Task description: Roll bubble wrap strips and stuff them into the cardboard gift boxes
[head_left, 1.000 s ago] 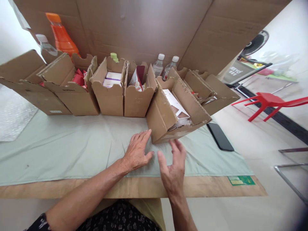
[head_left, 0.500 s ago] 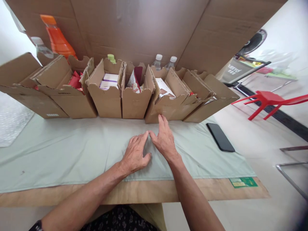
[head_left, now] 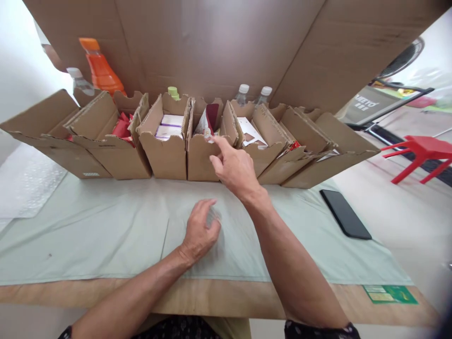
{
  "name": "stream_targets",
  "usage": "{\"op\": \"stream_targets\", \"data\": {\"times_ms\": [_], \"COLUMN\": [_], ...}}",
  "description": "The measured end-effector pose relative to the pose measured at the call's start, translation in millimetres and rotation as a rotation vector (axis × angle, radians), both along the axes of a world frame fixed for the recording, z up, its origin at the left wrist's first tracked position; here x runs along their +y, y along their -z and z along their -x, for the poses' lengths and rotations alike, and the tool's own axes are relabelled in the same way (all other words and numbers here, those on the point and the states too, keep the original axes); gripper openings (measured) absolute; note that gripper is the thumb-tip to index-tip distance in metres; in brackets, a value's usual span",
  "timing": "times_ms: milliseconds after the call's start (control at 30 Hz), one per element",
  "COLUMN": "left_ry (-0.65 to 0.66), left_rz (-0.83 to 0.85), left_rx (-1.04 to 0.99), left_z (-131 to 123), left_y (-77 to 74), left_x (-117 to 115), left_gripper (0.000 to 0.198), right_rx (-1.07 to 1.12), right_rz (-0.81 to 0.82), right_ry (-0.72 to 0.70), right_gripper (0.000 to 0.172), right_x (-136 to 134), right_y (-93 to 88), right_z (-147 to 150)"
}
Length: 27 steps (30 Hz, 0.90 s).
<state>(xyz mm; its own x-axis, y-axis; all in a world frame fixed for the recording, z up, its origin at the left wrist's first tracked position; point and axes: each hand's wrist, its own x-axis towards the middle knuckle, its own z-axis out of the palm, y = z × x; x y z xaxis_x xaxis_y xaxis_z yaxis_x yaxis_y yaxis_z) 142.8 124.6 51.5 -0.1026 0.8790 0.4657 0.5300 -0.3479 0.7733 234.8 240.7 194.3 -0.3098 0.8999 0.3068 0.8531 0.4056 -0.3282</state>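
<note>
My right hand (head_left: 236, 167) is raised over the front of a middle cardboard box (head_left: 201, 162), index finger stretched towards its front rim and thumb apart. Nothing shows in its grip. Inside that box stands a dark red and white packet (head_left: 208, 121); whether the fingertip touches it, I cannot tell. Low over the pale green cloth (head_left: 116, 226) is my left hand (head_left: 200, 230), fingers loosely curved and thumb apart. A greyish blur lies between its thumb and fingers, but I see no object held.
Beside it stand boxes with white and purple cartons (head_left: 171, 126), red packets (head_left: 122, 126) and a white packet (head_left: 250, 133). Bottles, including an orange bottle (head_left: 102, 70), rise behind. A black phone (head_left: 345, 214) lies right, bubble wrap (head_left: 31, 181) left. A red stool (head_left: 423, 146) stands beyond.
My right hand has lifted off the cloth and moved forward to the middle box. My left hand stays low, its fingers more curved. The whole view has shifted slightly.
</note>
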Motion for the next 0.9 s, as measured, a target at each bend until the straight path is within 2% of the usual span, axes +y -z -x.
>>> {"op": "stream_targets", "data": {"times_ms": [100, 167, 267, 333, 400, 467, 533, 600, 667, 700, 767, 833, 900], "left_ry": [-0.165, -0.264, -0.395, -0.425, -0.391, -0.324, -0.236, -0.143, -0.063, -0.020, 0.060, 0.090, 0.059], "left_rz": [-0.086, -0.183, -0.360, -0.439, -0.454, -0.421, -0.344, -0.220, -0.078, -0.003, 0.136, 0.213, 0.212], "left_rx": [-0.070, -0.117, -0.227, -0.294, -0.325, -0.342, -0.360, -0.376, -0.395, -0.405, -0.432, -0.457, -0.472], "left_z": [16, 29, 45, 53, 58, 59, 57, 52, 45, 40, 31, 24, 21], "left_y": [-12.9, -22.5, -37.2, -46.1, -52.9, -56.1, -55.1, -50.5, -44.2, -41.0, -35.9, -32.8, -31.8], "left_x": [8, 12, 13, 7, -7, -27, -50, -68, -80, -83, -86, -87, -86], "left_gripper": [0.030, 0.025, 0.029, 0.037, 0.047, 0.056, 0.064, 0.072, 0.077, 0.077, 0.074, 0.070, 0.069], "right_rx": [-0.045, -0.026, 0.051, 0.118, 0.174, 0.242, 0.371, 0.592, 0.746, 0.745, 0.600, 0.437, 0.389], "right_rz": [-0.036, -0.057, -0.117, -0.187, -0.235, -0.245, -0.247, -0.175, -0.005, 0.081, 0.174, 0.171, 0.143], "right_ry": [0.056, 0.048, -0.023, -0.099, -0.185, -0.197, -0.034, 0.197, 0.326, 0.337, 0.297, 0.242, 0.204], "right_gripper": [0.030, 0.026, 0.022, 0.020, 0.018, 0.017, 0.021, 0.047, 0.072, 0.078, 0.079, 0.071, 0.060], "right_x": [3, -13, -58, -97, -136, -170, -200, -223, -240, -245, -247, -236, -213], "right_y": [-1.2, 3.1, 8.8, 9.6, 9.4, 12.0, 21.0, 36.9, 57.0, 67.1, 84.6, 95.0, 97.2], "right_z": [6, -3, -28, -51, -80, -113, -149, -180, -198, -202, -198, -186, -171]}}
